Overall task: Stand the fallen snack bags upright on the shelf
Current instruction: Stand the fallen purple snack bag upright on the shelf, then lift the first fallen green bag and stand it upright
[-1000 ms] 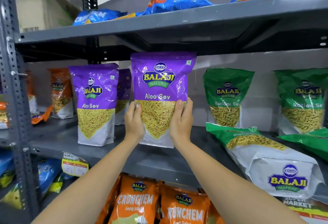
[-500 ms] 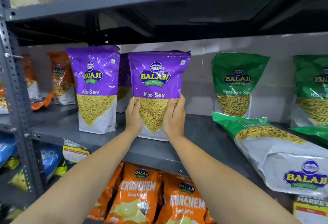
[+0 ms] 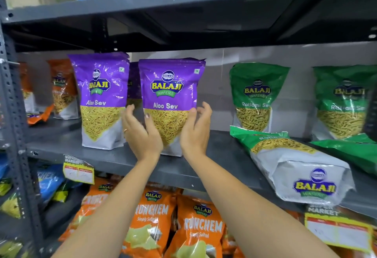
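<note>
Two loose-fingered hands, left hand (image 3: pixel 140 133) and right hand (image 3: pixel 195 133), flanking upright sev-filled purple bag (image 3: pixel 170 94).

Grey metal shelf (image 3: pixel 130 161) stocked with snack bags, some standing and some fallen.

Near the middle, at about 12 o'clock, a purple Aloo Sev bag (image 3: pixel 170 96) stands upright on the shelf board; a second purple Aloo Sev bag (image 3: pixel 101 94) stands just beside it at 9 o'clock, with another purple bag (image 3: pixel 134 86) partly hidden behind the two. Further toward 9 o'clock an orange bag (image 3: pixel 63 90) stands at the back. Toward 3 o'clock two green Ratlami Sev bags (image 3: pixel 256 92) (image 3: pixel 344 98) stand upright, well apart. In front of them, at 4 o'clock, a green and white bag (image 3: pixel 293 163) lies flat on its back, its bottom end overhanging the front edge.
</note>
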### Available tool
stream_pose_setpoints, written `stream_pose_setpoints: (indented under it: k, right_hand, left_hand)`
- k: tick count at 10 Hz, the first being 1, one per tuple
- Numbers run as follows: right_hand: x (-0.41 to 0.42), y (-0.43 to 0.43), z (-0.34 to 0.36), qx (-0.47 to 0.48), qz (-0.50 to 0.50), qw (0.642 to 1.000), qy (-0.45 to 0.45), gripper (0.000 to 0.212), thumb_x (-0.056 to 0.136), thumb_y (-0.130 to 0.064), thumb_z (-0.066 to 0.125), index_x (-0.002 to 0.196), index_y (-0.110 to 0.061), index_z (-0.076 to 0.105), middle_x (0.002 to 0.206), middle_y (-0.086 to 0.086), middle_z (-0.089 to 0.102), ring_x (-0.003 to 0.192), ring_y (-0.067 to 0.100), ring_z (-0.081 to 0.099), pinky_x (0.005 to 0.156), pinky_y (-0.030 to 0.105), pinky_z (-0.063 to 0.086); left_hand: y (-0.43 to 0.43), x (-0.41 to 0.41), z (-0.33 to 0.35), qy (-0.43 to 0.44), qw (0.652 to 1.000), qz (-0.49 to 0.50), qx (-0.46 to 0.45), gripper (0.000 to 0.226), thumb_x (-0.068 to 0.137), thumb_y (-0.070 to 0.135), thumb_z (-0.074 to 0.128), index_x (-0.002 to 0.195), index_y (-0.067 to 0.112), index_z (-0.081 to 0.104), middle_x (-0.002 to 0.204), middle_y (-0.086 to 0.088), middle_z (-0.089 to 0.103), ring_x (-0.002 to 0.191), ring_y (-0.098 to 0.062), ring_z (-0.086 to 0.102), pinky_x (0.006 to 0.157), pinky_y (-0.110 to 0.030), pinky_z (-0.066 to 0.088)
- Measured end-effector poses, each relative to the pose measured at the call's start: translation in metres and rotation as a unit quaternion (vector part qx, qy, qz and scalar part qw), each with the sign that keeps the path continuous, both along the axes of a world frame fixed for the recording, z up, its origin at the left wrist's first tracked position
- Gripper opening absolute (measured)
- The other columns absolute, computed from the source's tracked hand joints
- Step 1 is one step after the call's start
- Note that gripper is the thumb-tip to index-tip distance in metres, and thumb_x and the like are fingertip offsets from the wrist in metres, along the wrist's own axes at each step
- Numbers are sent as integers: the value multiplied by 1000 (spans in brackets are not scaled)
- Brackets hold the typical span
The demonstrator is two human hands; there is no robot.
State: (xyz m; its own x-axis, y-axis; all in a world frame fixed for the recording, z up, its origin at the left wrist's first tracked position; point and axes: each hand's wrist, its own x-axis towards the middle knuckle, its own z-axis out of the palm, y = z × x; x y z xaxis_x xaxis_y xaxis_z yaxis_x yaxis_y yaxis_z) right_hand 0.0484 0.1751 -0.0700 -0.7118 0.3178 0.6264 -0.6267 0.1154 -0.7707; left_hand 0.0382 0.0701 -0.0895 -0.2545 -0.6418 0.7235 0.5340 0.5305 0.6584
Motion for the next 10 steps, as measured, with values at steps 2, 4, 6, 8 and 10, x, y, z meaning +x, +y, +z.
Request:
stream_pose_setpoints:
  k: [2,4,6,8,10]
  right_hand:
    - [51,73,93,-18,36,997,72,29,82,-17,51,110,-26,53,85,0,65,75,20,64,70,30,51]
    - [49,220,116,245,-88,955,-144,14,89,-28,52,85,-18,61,80,11,69,64,25,64,59,32,50]
    - [39,273,43,406,-103,819,-392,42,98,-47,42,120,-15,59,132,14,55,109,23,60,88,27,45]
    - [48,272,37,325,-11,842,-431,68,98,-52,38,146,-5,39,154,13,39,143,28,36,116,33,27]
    - [43,268,35,274,-58,868,-409,94,84,-74,40,154,-12,23,162,12,20,149,29,23,119,40,20]
  left_hand:
    - [93,43,9,-35,979,-195,-56,36,77,40,43,82,15,68,68,-8,61,76,-36,62,74,-52,51]
    - [146,41,33,-432,832,-270,-220,69,71,74,35,75,13,68,69,-12,73,72,-32,72,83,-42,56]
    - [184,35,17,-524,768,-263,-257,68,82,70,17,83,15,57,74,-6,72,74,-25,72,86,-34,50]
    - [201,27,12,-517,790,-268,-193,42,83,40,30,92,14,62,97,-9,71,94,-31,66,82,-34,46]
    - [212,9,11,-406,812,-411,84,14,79,9,47,75,8,60,71,-11,59,65,-26,53,58,-29,38]
